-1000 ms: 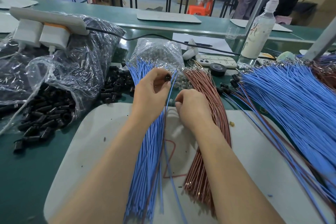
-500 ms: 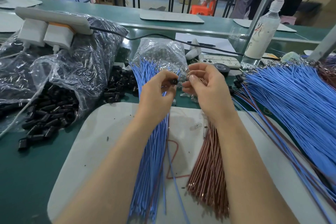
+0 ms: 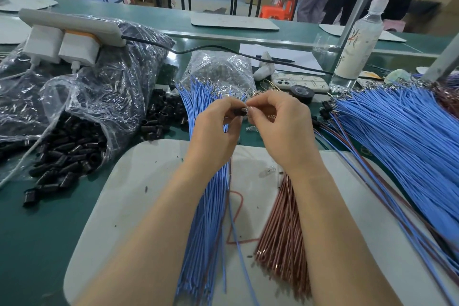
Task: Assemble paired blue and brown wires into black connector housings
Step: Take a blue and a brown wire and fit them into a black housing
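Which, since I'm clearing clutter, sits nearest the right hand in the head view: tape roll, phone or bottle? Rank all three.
1. Black tape roll, just beyond the right hand.
2. Phone, right behind the roll.
3. Bottle, farther back, to the right.

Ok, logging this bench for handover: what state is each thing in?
Small black connector housing: pinched by left hand.
Right hand: pinching a wire end at the housing.
Clear plastic bag of black housings: open, spilling.
Clear plastic bottle: upright, capped.
Black tape roll: lying flat.
White-cased phone: face down.
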`<state>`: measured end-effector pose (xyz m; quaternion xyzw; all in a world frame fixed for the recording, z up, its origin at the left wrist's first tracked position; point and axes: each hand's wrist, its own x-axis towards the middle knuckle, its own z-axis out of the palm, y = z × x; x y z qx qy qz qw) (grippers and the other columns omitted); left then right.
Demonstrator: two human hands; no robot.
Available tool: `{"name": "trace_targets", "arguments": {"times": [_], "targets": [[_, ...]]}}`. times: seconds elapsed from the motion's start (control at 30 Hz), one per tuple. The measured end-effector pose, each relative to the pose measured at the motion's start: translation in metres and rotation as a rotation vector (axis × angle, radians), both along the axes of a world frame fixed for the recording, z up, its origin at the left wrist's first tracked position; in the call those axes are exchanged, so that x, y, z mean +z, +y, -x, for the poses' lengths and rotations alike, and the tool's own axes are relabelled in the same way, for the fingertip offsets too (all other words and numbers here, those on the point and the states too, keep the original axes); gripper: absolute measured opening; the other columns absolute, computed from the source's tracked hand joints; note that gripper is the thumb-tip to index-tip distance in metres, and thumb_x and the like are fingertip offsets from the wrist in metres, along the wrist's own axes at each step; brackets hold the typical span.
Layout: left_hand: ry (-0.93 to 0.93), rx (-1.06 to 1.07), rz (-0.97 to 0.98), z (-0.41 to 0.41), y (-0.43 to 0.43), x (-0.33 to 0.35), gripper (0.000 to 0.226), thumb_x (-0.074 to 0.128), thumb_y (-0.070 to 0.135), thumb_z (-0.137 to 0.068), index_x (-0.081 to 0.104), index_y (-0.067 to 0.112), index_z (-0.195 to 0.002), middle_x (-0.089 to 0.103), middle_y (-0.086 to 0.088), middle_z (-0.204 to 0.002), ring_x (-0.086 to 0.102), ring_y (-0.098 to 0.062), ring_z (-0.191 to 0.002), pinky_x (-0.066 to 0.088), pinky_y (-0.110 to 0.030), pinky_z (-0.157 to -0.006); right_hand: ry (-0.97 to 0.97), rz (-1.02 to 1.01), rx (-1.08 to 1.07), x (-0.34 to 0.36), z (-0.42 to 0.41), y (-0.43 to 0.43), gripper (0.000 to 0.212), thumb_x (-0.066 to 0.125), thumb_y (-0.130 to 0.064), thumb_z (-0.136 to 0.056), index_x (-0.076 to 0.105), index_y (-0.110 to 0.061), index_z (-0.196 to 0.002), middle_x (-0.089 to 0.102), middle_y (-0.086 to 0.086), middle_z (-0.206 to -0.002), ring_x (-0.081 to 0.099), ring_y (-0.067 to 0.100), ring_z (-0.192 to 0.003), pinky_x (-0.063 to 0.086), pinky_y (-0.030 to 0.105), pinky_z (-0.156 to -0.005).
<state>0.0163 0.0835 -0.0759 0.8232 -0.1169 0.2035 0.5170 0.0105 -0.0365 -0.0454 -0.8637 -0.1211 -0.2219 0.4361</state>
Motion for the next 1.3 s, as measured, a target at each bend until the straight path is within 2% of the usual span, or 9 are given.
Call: {"name": "trace_targets", "arguments": {"times": [0.2, 0.33, 0.43, 0.53, 0.6, 0.83, 1.07, 1.23, 1.3], "targets": [[-0.055, 0.024, -0.111, 0.001, -0.002, 0.0, 0.029, 0.053, -0.002, -0.088, 0.066, 0.011, -0.11, 0.064, -0.003, -0.1, 0.06, -0.015, -0.09, 0.047, -0.022, -0.084, -0.046, 0.105, -0.025, -0.002, 0.0, 0.003, 0.014, 0.06, -0.003, -0.086, 0.072, -0.009, -0.092, 0.065, 0.007, -0.091, 0.061, 0.021, -0.083, 0.049, 0.036, -0.082], [-0.069, 0.034, -0.161, 0.001, -0.003, 0.0, 0.03, 0.053, -0.001, -0.089, 0.067, 0.012, -0.113, 0.065, -0.005, -0.101, 0.06, -0.018, -0.088, 0.048, -0.028, -0.083, -0.03, 0.11, -0.034, -0.003, -0.002, 0.004, 0.012, 0.061, -0.003, -0.085, 0.07, -0.008, -0.09, 0.066, 0.005, -0.088, 0.061, 0.021, -0.083, 0.049, 0.034, -0.082], [-0.096, 0.045, -0.138, 0.002, -0.003, 0.002, 0.026, 0.056, 0.002, -0.089, 0.068, 0.011, -0.11, 0.066, -0.002, -0.096, 0.059, -0.019, -0.085, 0.046, -0.025, -0.079, 0.006, -0.058, -0.04, -0.002, -0.003, 0.001, 0.009, 0.065, -0.006, -0.085, 0.064, -0.014, -0.089, 0.065, -0.006, -0.079, 0.064, 0.012, -0.076, 0.052, 0.022, -0.076], [-0.087, 0.053, -0.128, 0.001, -0.002, 0.003, 0.017, 0.059, 0.014, -0.091, 0.068, 0.015, -0.105, 0.062, 0.011, -0.087, 0.054, -0.016, -0.086, 0.039, -0.015, -0.073, 0.095, -0.387, 0.014, -0.002, -0.007, -0.003, 0.006, 0.067, -0.006, -0.086, 0.066, -0.012, -0.085, 0.068, -0.003, -0.077, 0.067, 0.006, -0.069, 0.055, 0.02, -0.069], [-0.031, 0.016, -0.089, 0.001, 0.0, 0.001, 0.01, 0.059, 0.019, -0.092, 0.066, 0.016, -0.099, 0.064, 0.009, -0.081, 0.057, -0.015, -0.085, 0.038, -0.012, -0.071, 0.132, -0.483, 0.033, -0.004, -0.009, -0.006, 0.011, 0.067, -0.005, -0.086, 0.067, -0.015, -0.081, 0.068, -0.004, -0.073, 0.066, 0.003, -0.064, 0.055, 0.02, -0.066], [0.062, -0.09, -0.095, 0.0, 0.006, -0.001, 0.006, 0.06, 0.019, -0.092, 0.062, 0.024, -0.09, 0.068, 0.01, -0.074, 0.058, -0.003, -0.074, 0.035, -0.003, -0.064, 0.136, -0.276, -0.002, -0.007, -0.012, -0.014, 0.008, 0.069, -0.007, -0.084, 0.069, -0.014, -0.08, 0.067, -0.006, -0.067, 0.063, 0.001, -0.061, 0.055, 0.02, -0.067], [0.056, -0.103, -0.13, 0.0, 0.006, -0.002, 0.005, 0.06, 0.018, -0.091, 0.065, 0.02, -0.09, 0.066, 0.008, -0.071, 0.053, 0.004, -0.066, 0.035, -0.003, -0.063, 0.198, -0.325, 0.035, -0.01, -0.013, -0.014, 0.008, 0.067, -0.004, -0.085, 0.068, -0.01, -0.08, 0.066, -0.001, -0.068, 0.063, 0.005, -0.063, 0.057, 0.028, -0.073], [0.086, -0.081, -0.146, 0.0, 0.006, -0.002, 0.005, 0.06, 0.02, -0.091, 0.064, 0.023, -0.092, 0.069, 0.002, -0.075, 0.053, 0.001, -0.065, 0.035, -0.006, -0.059, 0.207, -0.345, 0.038, -0.012, -0.014, -0.011, 0.014, 0.068, -0.006, -0.084, 0.066, -0.018, -0.077, 0.067, -0.002, -0.069, 0.064, 0.006, -0.064, 0.056, 0.022, -0.07], [0.098, -0.064, -0.162, 0.0, 0.005, -0.002, 0.01, 0.06, 0.022, -0.091, 0.065, 0.023, -0.1, 0.069, 0.001, -0.08, 0.057, -0.006, -0.072, 0.039, -0.011, -0.063, 0.213, -0.343, 0.043, -0.014, -0.014, -0.009, 0.013, 0.069, -0.007, -0.083, 0.067, -0.018, -0.079, 0.068, -0.003, -0.072, 0.065, 0.007, -0.067, 0.056, 0.02, -0.07]]}}
